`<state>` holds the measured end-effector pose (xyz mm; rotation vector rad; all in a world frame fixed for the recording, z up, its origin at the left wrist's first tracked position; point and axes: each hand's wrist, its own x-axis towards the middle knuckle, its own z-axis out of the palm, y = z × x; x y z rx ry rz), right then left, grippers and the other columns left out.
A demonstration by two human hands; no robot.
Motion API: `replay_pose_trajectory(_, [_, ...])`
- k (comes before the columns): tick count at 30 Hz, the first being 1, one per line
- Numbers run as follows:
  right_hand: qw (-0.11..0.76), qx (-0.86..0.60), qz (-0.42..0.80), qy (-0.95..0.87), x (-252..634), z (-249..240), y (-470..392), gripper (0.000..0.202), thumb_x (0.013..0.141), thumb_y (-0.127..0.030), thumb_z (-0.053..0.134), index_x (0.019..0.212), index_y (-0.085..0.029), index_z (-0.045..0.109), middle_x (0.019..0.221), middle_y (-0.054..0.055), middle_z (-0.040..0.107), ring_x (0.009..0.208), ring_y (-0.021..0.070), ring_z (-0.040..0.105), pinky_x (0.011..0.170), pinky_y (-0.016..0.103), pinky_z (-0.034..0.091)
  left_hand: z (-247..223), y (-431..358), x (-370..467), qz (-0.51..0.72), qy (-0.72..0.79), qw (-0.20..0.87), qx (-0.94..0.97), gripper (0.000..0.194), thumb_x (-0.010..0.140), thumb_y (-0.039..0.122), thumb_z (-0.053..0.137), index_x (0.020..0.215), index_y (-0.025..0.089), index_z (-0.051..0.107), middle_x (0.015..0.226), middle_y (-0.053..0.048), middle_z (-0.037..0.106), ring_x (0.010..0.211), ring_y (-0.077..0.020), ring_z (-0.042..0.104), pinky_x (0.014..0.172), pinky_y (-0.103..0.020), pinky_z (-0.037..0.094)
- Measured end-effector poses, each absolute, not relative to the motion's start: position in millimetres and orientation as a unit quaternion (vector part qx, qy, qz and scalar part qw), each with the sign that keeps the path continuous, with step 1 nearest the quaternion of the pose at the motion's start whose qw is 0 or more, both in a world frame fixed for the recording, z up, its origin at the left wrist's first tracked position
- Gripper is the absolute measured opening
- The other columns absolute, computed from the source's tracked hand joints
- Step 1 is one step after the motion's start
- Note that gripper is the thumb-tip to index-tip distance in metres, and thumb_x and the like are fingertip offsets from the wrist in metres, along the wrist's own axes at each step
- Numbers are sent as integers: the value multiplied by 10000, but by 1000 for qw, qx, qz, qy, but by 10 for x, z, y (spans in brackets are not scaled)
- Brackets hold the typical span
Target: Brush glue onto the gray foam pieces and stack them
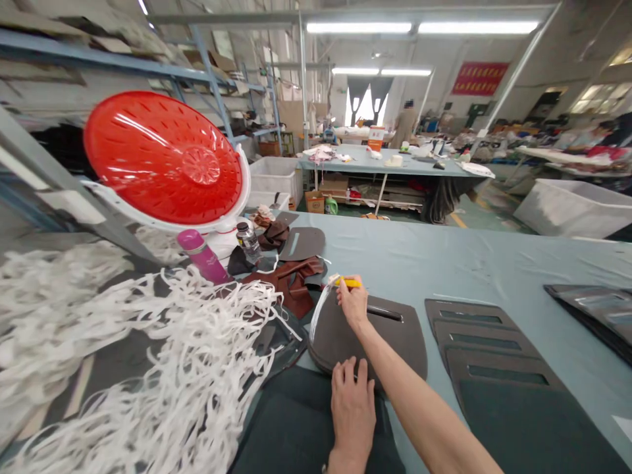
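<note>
My right hand (353, 305) is closed round a yellow-handled brush (348, 282), its pale tip at the far left corner of a stack of dark grey panels (395, 339). A wet-looking white band (320, 313) runs along the left edge of the top panel, which has a narrow slot across it. Flat on the near edge of that stack, my left hand (352, 401) has its fingers stretched out and holds nothing. Below it lies a dark green-black sheet (291, 421). Slotted panels (494, 342) lie overlapping to the right.
White strips (197, 368) are heaped on the left. Behind them stand a pink bottle (205, 257), a clear bottle (248, 242) and a large red strainer basket (162, 158). Brown leather scraps (293, 283) lie beside the stack. More dark pieces (600, 309) rest at the far right.
</note>
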<state>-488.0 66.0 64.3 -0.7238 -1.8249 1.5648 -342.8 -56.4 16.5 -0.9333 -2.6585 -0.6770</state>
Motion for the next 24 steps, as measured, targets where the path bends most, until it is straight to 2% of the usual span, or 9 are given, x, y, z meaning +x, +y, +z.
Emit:
replay_pose_trajectory(3, [319,-281,529,-735,-4793,594,822,370,755,-518,532,875,-179,619,607,-5,624,486,133,564,472,227,430,170,-576,-3458,-241,-908,110,-325,318,858,242,483,1160,239,585,1159,-68,546,1066,-237,478,946,-454,449])
replay_pose_trajectory(7, [365,-421,355,-751,-4086,528,1358,398,746,-534,510,779,-163,651,681,70,673,610,190,615,617,279,451,200,-580,-3489,-247,-904,96,-334,316,865,270,482,1160,244,589,1152,-69,550,1050,-230,474,956,-441,430])
replay_pose_trajectory(11, [393,-519,234,-722,-3291,557,1824,399,753,-526,475,771,-160,634,716,101,684,660,214,624,673,294,433,207,-572,-3516,-244,-897,105,-355,313,851,258,504,1145,219,604,1132,-98,551,1021,-240,479,916,-436,434])
replay_pose_trajectory(14, [387,-549,207,-711,-2900,588,1773,348,761,-497,474,757,-178,613,704,76,678,648,200,616,670,276,418,179,-557,-3521,-250,-890,110,-365,328,843,261,517,1154,207,601,1137,-114,545,1015,-252,478,904,-445,426])
replay_pose_trajectory(19, [358,-575,185,-712,-2330,642,1116,263,774,-436,476,662,-205,532,576,2,604,541,154,558,606,243,381,208,-568,-3488,-276,-889,67,-359,337,855,286,493,1163,191,591,1151,-126,544,1045,-271,473,902,-464,411])
replay_pose_trajectory(22, [374,-555,193,-718,-2219,742,661,244,785,-404,497,644,-206,509,536,-20,553,492,134,514,571,234,370,307,-634,-3574,-340,-870,-8,-357,322,880,300,439,1144,196,591,1150,-116,567,1063,-250,498,932,-452,405])
replay_pose_trajectory(24, [389,-508,244,-728,-2395,795,356,224,806,-377,508,670,-201,528,558,-17,558,492,125,509,558,228,380,385,-702,-3740,-415,-842,-79,-336,333,903,319,377,1146,200,572,1140,-98,594,1060,-211,532,946,-409,414])
